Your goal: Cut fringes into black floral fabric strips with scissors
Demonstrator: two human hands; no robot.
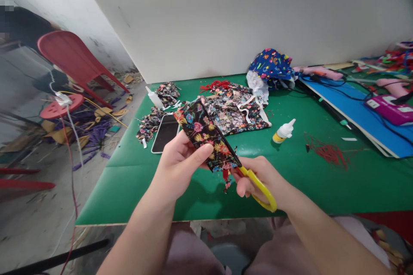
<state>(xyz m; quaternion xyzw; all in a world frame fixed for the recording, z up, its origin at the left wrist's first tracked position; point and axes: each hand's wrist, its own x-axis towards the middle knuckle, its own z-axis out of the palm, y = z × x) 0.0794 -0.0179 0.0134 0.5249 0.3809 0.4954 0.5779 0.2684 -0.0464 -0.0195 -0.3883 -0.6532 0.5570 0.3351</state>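
A folded piece of black floral fabric [206, 133] is pinched in my left hand [182, 159], thumb on top, above the front of the table. My right hand [258, 176] grips yellow-handled scissors [266, 195] at the fabric's lower right edge; the blades are mostly hidden along that edge. A bit of red and a small scrap hang below the fabric. Behind it lies a pile of more floral fabric [226, 114] with white edging and red cords. A phone-like dark-screened device [166, 131] lies left of my left hand. Right of the pile stands a small glue bottle [284, 132].
On the green table [355, 184] are red threads [329, 150], another white bottle [154, 98], floral scraps [150, 122], blue patterned cloth [272, 66], and a blue board [361, 111] with pink glue guns and cords. A red chair [71, 56] and a person are at left.
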